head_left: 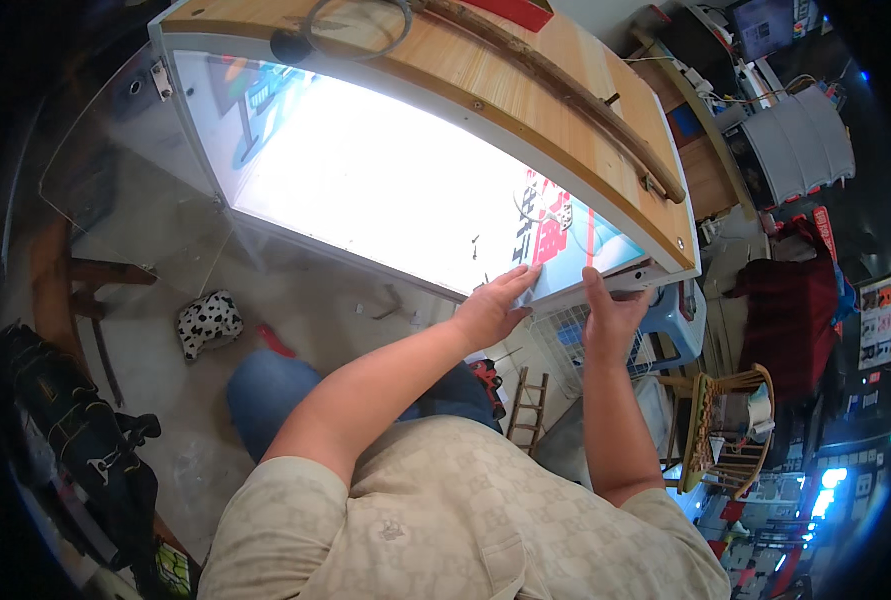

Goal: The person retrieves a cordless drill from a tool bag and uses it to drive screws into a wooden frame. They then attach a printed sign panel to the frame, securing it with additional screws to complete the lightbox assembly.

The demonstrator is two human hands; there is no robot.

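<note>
A brightly lit printed panel [386, 175] fills the front of a white-framed counter with a wooden top [576, 85]. It carries red and black lettering and blue patches, and glare washes out most of its middle. At its lower right, my left hand [490, 312] grips the panel's bottom edge, fingers on the face and thumb below. My right hand [614, 318] closes round the panel's right corner, thumb up against the front and the other fingers partly hidden behind. Near that thumb, a narrow gap shows between the panel and the white frame [681, 272].
On the counter top lie a long wooden stick [566, 85] and a wire ring [366, 50]. A blue plastic stool [688, 320] and a wooden chair [731, 430] stand right. A spotted cap [210, 322] is on the floor left, near a black bag [86, 440].
</note>
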